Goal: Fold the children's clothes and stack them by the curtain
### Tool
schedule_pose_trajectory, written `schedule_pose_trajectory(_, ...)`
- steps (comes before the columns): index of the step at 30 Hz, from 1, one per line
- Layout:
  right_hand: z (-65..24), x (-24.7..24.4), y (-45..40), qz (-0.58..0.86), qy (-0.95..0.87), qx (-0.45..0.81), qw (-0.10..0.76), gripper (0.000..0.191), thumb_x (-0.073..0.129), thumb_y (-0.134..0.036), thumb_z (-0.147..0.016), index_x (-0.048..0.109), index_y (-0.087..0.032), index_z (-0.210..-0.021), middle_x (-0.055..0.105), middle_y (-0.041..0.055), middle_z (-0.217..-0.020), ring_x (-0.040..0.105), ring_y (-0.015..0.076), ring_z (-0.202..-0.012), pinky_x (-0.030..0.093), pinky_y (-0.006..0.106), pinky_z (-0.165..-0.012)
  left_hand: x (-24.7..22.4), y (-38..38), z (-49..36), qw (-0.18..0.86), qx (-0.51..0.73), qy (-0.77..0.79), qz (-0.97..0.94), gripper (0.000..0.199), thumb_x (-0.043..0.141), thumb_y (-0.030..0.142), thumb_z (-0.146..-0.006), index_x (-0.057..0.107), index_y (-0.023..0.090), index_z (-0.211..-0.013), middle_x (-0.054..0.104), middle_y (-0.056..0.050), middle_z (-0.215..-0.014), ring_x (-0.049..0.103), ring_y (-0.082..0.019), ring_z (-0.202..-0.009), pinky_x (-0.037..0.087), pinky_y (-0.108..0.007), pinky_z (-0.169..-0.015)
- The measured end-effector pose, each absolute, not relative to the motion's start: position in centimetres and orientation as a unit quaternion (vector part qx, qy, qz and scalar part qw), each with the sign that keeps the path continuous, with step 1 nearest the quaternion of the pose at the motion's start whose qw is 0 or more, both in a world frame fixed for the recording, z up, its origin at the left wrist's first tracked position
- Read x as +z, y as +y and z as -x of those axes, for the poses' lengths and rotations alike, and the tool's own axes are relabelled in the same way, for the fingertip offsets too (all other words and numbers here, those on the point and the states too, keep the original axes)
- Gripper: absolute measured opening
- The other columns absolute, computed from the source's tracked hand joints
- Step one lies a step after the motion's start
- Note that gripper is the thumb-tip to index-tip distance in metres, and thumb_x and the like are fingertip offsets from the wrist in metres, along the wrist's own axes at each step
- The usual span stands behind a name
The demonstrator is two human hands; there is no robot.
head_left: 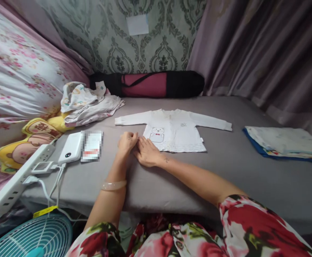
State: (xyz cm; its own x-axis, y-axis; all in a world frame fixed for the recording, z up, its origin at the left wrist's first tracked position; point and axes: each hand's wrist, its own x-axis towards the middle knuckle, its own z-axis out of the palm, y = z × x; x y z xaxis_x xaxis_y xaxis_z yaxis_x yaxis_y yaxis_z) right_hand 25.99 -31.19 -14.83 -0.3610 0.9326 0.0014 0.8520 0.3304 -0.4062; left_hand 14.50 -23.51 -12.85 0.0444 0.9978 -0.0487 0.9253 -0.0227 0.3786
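Observation:
A small white long-sleeved baby shirt point(172, 130) lies spread flat on the grey sheet, sleeves out to both sides. It has a bear print on its lower left and a small motif on the other side of the chest. Just left of its lower left corner is my left hand point(128, 141), fingers curled closed; what they hold, if anything, is hidden. My right hand point(148, 152) rests palm down right beside it, fingers stretched out and touching the shirt's lower left corner.
At left lie crumpled clothes point(91, 103), yellow cushions point(16, 153), a white power bank point(71, 147), a blurred packet point(92, 145) and a power strip point(16, 182) with cables. Folded cloths point(284, 142) lie right. A long black-and-maroon bag point(145, 85) lines the wall; a fan point(35, 235) stands below.

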Motion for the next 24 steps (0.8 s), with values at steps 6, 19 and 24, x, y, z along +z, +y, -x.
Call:
schedule_pose_trajectory(6,-29.2,-11.9,-34.9,0.377,-0.873,0.279,0.137,0.055,0.031,-0.038,-0.099,0.042,-0.004,-0.142,0.038,0.0176,-0.15,0.031,0.0245,-0.141,0.024,0.039,-0.116,-12.8,-23.8,-15.3,0.127,0.167,0.645,-0.735,0.037,0.042,0.041,-0.09,0.069,0.018,-0.081,0.071,-0.009,-0.081,0.063,-0.02,-0.077,0.038,-0.026,-0.064)
schedule_pose_trajectory(19,-39.9,-13.5,-34.7,0.557,-0.8,0.124,0.186,0.017,0.051,-0.018,-0.092,0.066,-0.014,-0.102,0.058,0.0095,-0.1,0.054,0.0192,-0.095,0.043,0.031,-0.087,-13.0,-25.3,-21.7,0.254,0.087,0.248,-0.931,0.029,0.064,0.045,-0.08,0.06,0.016,-0.079,0.057,-0.003,-0.079,0.049,-0.016,-0.076,0.039,-0.026,-0.068)
schedule_pose_trajectory(24,-40.7,-12.8,-34.2,0.518,-0.815,0.186,0.181,0.023,0.055,-0.018,-0.089,0.065,-0.014,-0.11,0.058,0.0109,-0.106,0.054,0.0211,-0.102,0.042,0.034,-0.092,-12.6,-24.5,-21.5,0.286,0.042,0.236,-0.928,0.035,0.066,0.05,-0.077,0.06,0.016,-0.084,0.052,-0.002,-0.081,0.046,-0.015,-0.077,0.038,-0.025,-0.067)
